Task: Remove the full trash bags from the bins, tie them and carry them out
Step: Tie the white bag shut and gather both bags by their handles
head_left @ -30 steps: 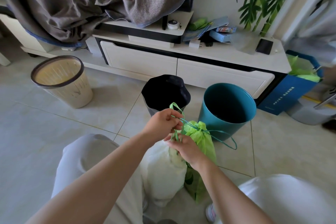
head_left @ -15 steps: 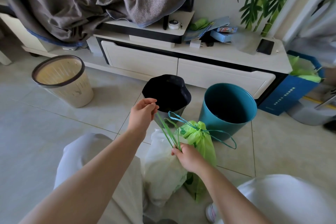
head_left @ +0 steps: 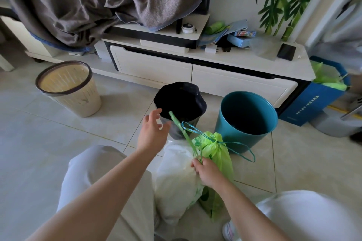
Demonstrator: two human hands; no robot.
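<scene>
A white trash bag (head_left: 176,178) and a green trash bag (head_left: 217,154) stand together on the floor between my knees. The green bag's neck is cinched by a blue drawstring (head_left: 235,146). My right hand (head_left: 207,170) pinches the green drawstring strips (head_left: 180,127) at the white bag's top; the strips stick up and to the left. My left hand (head_left: 152,131) hovers open, fingers spread, just in front of the bin lined with a black bag (head_left: 180,101). A teal bin (head_left: 246,119) stands to its right and shows no liner.
A beige slatted bin (head_left: 68,88) stands at the left. A white TV cabinet (head_left: 205,76) runs behind the bins, with a grey blanket (head_left: 98,2) draped above. A blue bag (head_left: 317,101) of green items sits at the right. My knees fill the lower frame.
My left hand let go of the green strips, opened and moved up toward the black-lined bin. My right hand kept its hold near the bags' tops.
</scene>
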